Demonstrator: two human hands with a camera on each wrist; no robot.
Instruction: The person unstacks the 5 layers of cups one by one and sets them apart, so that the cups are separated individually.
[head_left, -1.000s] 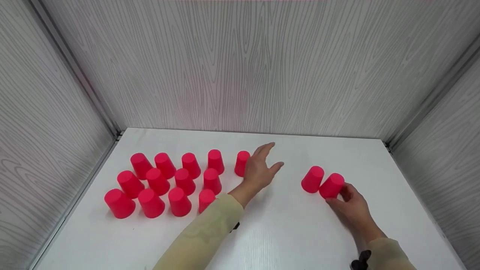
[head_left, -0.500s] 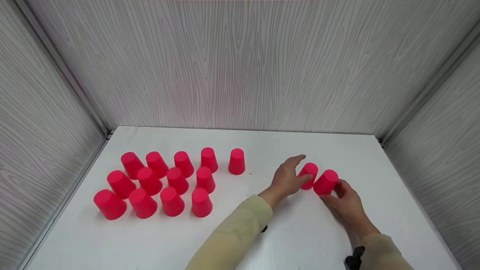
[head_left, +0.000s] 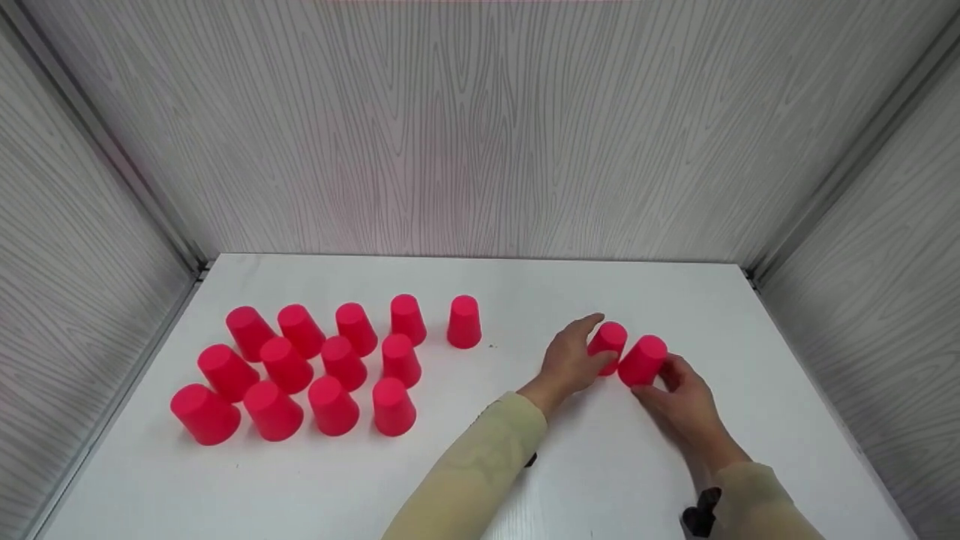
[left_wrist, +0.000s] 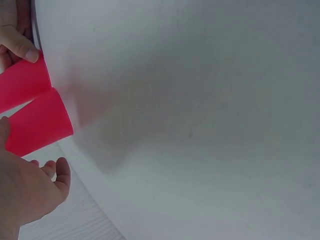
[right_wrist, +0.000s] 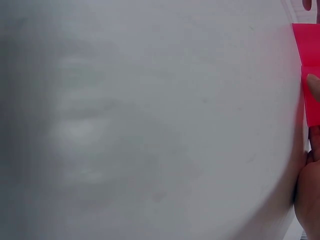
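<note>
Two red cups stand upside down side by side at the right of the head view. My left hand [head_left: 568,365] is at the left cup [head_left: 609,339], its thumb across the cup's front and a finger reaching behind. In the left wrist view a gap shows between this cup [left_wrist: 42,122] and the visible fingertips [left_wrist: 62,169]. With thumb and fingers, my right hand [head_left: 688,396] holds the right cup [head_left: 645,360] near its lower rim. The cups touch or nearly touch at their bases.
Rows of upside-down red cups [head_left: 287,365] stand on the white table [head_left: 337,487] to the left. One cup [head_left: 465,322] sits a little apart at the right end of the back row. Grey wood-grain panels [head_left: 480,135] enclose the back and sides.
My left hand has moved right, from near the back row's end cup to the left cup of the pair. My right hand keeps its hold. The head view has shifted slightly.
</note>
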